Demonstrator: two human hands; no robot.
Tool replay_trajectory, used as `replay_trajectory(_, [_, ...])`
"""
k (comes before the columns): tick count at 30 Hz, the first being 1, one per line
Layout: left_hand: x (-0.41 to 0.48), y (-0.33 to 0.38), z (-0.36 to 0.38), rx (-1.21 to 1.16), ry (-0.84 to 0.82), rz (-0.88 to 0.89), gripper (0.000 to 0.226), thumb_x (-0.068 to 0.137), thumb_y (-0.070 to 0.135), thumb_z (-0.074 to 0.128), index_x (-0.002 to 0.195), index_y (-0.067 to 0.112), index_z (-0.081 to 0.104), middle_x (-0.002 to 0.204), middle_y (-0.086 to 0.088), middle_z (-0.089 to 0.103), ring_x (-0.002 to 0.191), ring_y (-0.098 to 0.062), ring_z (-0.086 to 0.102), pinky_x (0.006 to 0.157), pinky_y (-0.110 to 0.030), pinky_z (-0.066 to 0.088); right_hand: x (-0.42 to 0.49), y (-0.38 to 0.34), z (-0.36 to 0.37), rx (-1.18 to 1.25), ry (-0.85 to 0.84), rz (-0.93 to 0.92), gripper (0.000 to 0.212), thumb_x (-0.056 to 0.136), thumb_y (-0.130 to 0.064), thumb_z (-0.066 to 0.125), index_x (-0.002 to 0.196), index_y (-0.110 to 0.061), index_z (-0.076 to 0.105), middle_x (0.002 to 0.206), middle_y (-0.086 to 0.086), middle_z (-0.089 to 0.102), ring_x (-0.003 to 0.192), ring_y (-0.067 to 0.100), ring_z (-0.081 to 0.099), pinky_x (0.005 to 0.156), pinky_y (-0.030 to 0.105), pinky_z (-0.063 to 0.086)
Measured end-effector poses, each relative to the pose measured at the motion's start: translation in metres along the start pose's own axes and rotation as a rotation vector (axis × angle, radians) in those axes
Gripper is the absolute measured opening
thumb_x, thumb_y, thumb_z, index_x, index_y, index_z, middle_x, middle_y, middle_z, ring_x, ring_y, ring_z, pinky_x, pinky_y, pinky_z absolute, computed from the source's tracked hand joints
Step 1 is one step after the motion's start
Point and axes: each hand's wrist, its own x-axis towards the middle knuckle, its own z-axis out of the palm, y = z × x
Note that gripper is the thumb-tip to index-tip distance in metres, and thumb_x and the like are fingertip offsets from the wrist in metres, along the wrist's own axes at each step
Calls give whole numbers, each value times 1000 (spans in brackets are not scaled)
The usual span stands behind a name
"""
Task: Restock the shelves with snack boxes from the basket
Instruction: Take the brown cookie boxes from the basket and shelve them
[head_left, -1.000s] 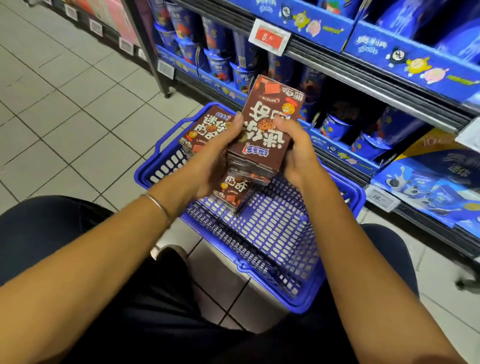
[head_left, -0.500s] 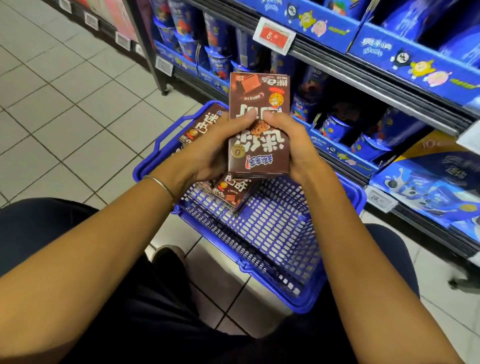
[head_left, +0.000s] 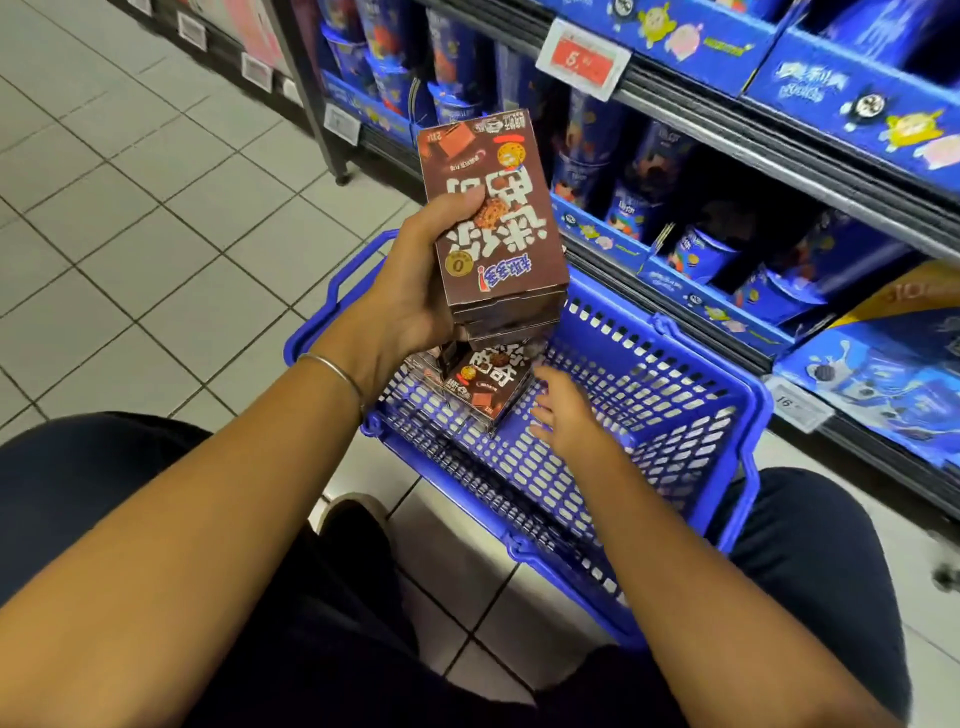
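My left hand grips a stack of brown snack boxes above the blue basket, thumb across the top box's face. Lower down, inside the basket, my right hand reaches with spread fingers toward more brown boxes lying on the basket floor at its left side. The right hand holds nothing and sits just right of those boxes.
Blue shelves with blue cups and trays run along the right, with a red price tag on the rail. Tiled floor stretches to the left. My knees flank the basket.
My right hand has let go of the stack and dropped into the basket. The left hand alone now holds the stack, lifted a little higher.
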Motion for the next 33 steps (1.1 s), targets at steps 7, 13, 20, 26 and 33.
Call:
replay_trajectory(7, [-4, 4, -6, -99, 18, -76, 37, 96, 43, 65, 115, 12, 73, 111, -7, 78, 98, -27, 76, 93, -45, 59, 14, 16, 39, -116, -195, 116, 39, 92, -46, 63, 123, -22, 59, 143, 6, 52, 126, 25, 52, 98, 44, 42])
replay_trajectory(13, [-5, 4, -7, -121, 47, -87, 41, 96, 43, 65, 122, 11, 70, 111, -8, 78, 97, -26, 77, 94, -44, 61, 23, 10, 57, -7, -6, 27, 33, 87, -24, 76, 108, -16, 52, 116, 11, 69, 92, 22, 66, 70, 35, 49])
replay_trajectory(20, [-6, 2, -3, -113, 76, -111, 39, 94, 47, 67, 113, 13, 74, 110, -6, 79, 97, -26, 77, 97, -51, 59, 29, 3, 58, 0, 33, 44, 43, 85, -23, 78, 117, -7, 54, 111, 15, 70, 84, 23, 67, 64, 32, 50])
replay_trajectory(26, [-6, -1, 9, -85, 60, -113, 38, 98, 46, 65, 112, 12, 73, 109, -7, 79, 94, -25, 77, 92, -47, 62, 27, -1, 63, 126, 47, 105, 44, 92, -15, 71, 128, -2, 48, 128, 21, 64, 108, 30, 66, 94, 43, 56])
replay_trajectory(33, [-7, -6, 15, -73, 14, -141, 40, 95, 44, 66, 117, 12, 73, 112, -7, 78, 97, -26, 76, 95, -45, 60, 31, 15, 63, 39, 202, 7, 62, 83, -18, 77, 134, -7, 42, 130, 19, 58, 119, 38, 59, 102, 51, 51])
